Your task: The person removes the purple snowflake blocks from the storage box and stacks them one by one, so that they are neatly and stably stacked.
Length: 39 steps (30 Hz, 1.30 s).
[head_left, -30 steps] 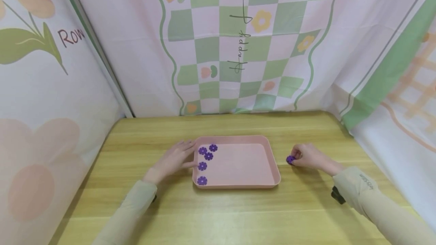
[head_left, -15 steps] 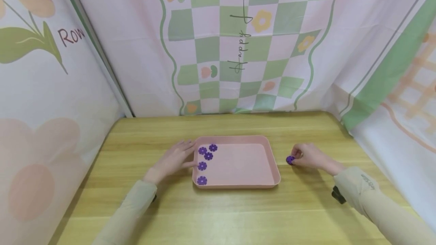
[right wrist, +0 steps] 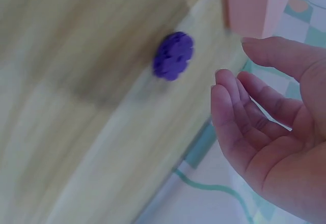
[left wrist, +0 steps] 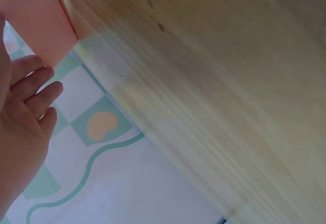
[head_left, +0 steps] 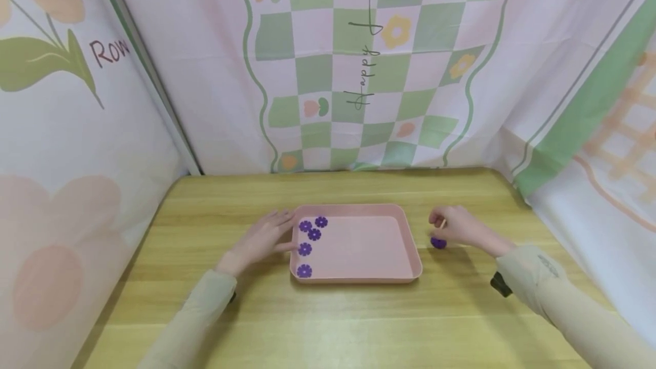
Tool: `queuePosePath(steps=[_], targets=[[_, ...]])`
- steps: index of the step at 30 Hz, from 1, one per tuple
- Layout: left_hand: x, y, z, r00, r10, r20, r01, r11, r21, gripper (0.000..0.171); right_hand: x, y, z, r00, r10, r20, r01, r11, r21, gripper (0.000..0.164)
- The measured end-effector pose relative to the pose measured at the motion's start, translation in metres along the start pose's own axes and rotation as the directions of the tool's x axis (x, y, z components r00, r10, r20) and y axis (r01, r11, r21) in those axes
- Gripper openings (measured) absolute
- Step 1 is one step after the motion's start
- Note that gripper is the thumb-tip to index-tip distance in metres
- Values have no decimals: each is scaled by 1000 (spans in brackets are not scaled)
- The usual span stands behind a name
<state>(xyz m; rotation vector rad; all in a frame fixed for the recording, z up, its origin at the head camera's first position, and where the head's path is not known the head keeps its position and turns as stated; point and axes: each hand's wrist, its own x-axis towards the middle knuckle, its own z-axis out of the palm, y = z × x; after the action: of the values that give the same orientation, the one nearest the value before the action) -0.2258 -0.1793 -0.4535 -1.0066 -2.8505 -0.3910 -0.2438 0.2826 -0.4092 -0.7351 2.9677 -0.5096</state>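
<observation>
Against the left rim of a pink tray (head_left: pixel 361 249) lies my left hand (head_left: pixel 256 245), its fingers extended and holding nothing. Inside the tray, along its left side, are several purple flower-shaped discs (head_left: pixel 304 249). To the right of the tray, a purple flower-shaped piece (head_left: pixel 438 243) rests on the table; in the right wrist view this piece (right wrist: pixel 174 56) looks thick, perhaps stacked discs. My right hand (head_left: pixel 456 226) is just above it. The right wrist view shows that hand (right wrist: pixel 275 127) apart from the piece, fingers loosely bent, thumb separate, nothing between them.
The wooden table (head_left: pixel 359 323) carries the tray near its middle. A patterned curtain (head_left: pixel 359 73) stands behind the table, with more cloth on the left (head_left: pixel 77 187) and right (head_left: pixel 605 147) sides.
My right hand has let go of the purple flower-shaped piece and risen slightly off it, the fingers parting. The piece stays on the table. My left hand remains at the tray's rim.
</observation>
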Motion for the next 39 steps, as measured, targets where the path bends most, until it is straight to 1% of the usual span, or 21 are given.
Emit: queuePosePath(steps=[11, 16, 27, 33, 35, 39], targets=[[-1, -2, 1, 1000, 2, -10, -2, 1000, -10, 71, 22, -26, -5, 999, -54, 3, 54, 998, 41, 21], [-2, -2, 0, 1000, -4, 2, 4, 1000, -12, 72, 34, -36, -3, 998, -67, 6, 67, 997, 48, 20], [0, -4, 2, 1000, 2, 20, -2, 1000, 12, 73, 61, -56, 9, 996, -84, 23, 82, 994, 78, 24], [1, -5, 3, 1000, 13, 11, -13, 999, 32, 72, 71, -70, 13, 995, -96, 37, 92, 990, 102, 25], [2, -6, 3, 1000, 14, 7, -15, 999, 36, 72, 74, -73, 14, 993, -113, 37, 108, 988, 107, 25], [2, -5, 3, 1000, 11, 8, -11, 1000, 27, 73, 78, -80, 16, 991, -123, 42, 118, 987, 113, 26]])
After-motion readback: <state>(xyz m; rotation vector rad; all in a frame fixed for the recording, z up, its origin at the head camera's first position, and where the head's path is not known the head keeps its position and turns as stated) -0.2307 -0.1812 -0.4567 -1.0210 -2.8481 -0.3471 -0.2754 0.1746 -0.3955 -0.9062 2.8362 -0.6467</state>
